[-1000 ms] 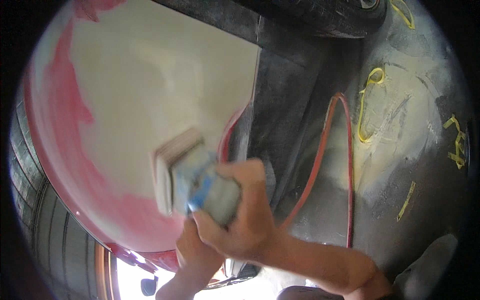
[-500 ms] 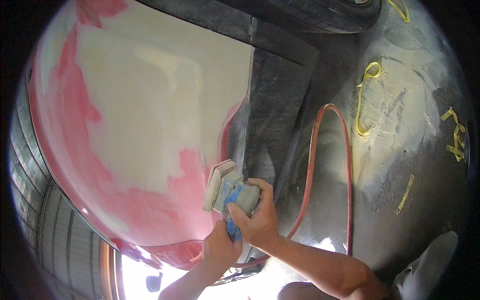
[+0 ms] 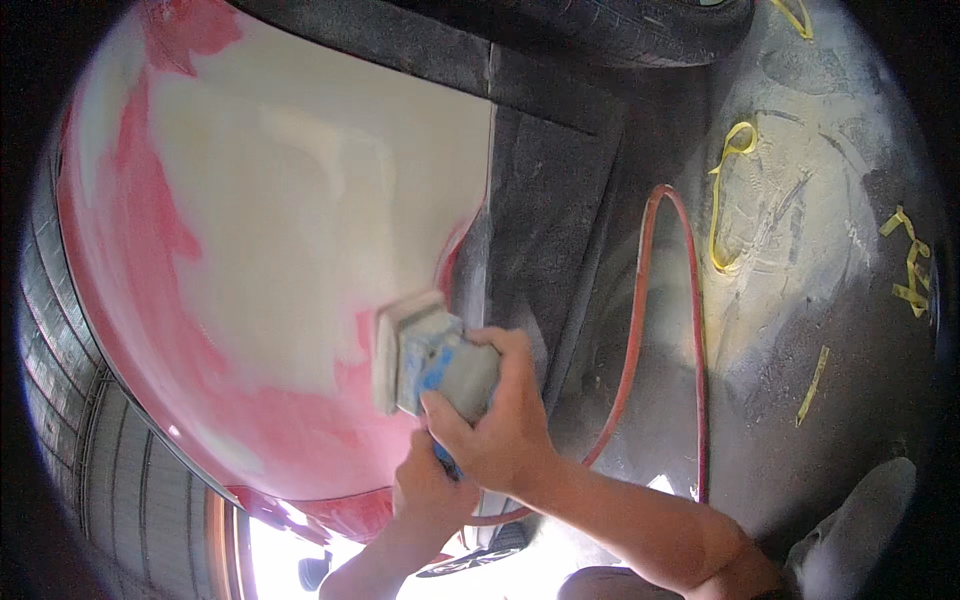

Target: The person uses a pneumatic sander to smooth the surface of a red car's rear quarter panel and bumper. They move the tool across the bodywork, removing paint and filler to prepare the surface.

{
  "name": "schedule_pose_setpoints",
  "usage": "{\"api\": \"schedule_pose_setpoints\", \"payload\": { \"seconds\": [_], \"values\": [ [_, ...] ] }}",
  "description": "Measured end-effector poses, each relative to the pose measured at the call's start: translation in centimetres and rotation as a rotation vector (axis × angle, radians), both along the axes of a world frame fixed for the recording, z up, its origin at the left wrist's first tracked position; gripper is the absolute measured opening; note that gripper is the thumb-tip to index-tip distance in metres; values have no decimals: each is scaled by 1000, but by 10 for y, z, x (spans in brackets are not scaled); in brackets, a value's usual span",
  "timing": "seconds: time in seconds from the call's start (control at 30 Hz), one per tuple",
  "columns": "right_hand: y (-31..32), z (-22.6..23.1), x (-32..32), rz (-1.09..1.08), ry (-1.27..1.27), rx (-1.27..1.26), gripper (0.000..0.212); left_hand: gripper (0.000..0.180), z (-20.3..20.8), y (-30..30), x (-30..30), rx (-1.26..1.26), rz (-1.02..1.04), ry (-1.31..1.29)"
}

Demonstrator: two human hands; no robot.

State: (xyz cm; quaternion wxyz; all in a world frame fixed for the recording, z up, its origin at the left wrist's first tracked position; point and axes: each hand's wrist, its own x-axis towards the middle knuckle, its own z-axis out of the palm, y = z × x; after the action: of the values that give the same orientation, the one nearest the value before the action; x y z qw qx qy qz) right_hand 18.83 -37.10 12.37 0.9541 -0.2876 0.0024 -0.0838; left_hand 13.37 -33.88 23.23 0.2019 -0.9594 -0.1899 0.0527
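Observation:
Both my hands are closed on a dusty grey and blue air sander (image 3: 466,378). Wrapped over the rounded body is my right hand (image 3: 505,435), its thumb along the near side. My left hand (image 3: 428,485) grips the blue handle below it. The sander's pale square pad lies against or very close to the car's body panel (image 3: 290,220), over the border of pink-red paint and bare beige-white filler; the pad is slightly blurred. Contact at the pad's face is hidden.
A red hose (image 3: 632,330) loops up over the dusty dark floor to the right and runs back below my hands. Yellow tape strips (image 3: 715,200) lie on the floor. A black tyre (image 3: 640,35) is at the top, beside dark trim (image 3: 545,170). Corrugated metal walling (image 3: 130,460) stands left.
The sander and both hands have shifted left and slightly up, from the panel's lower right edge further onto its surface. The hose loop has risen a little. Both grips stay the same.

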Motion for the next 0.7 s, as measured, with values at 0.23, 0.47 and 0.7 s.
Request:
{"api": "schedule_pose_setpoints", "payload": {
  "seconds": [0.23,0.47,0.7],
  "values": [
    [20,-19,-3,93,29,6,61,53,-15,15,-7,34,118,105],
    [24,-27,11,93,-13,42,59,46,-23,31,-2,58,-47,54],
    [17,-20,28,-25,33,72,52,39,-14,1,25,46,-108,56]
  ]
}}
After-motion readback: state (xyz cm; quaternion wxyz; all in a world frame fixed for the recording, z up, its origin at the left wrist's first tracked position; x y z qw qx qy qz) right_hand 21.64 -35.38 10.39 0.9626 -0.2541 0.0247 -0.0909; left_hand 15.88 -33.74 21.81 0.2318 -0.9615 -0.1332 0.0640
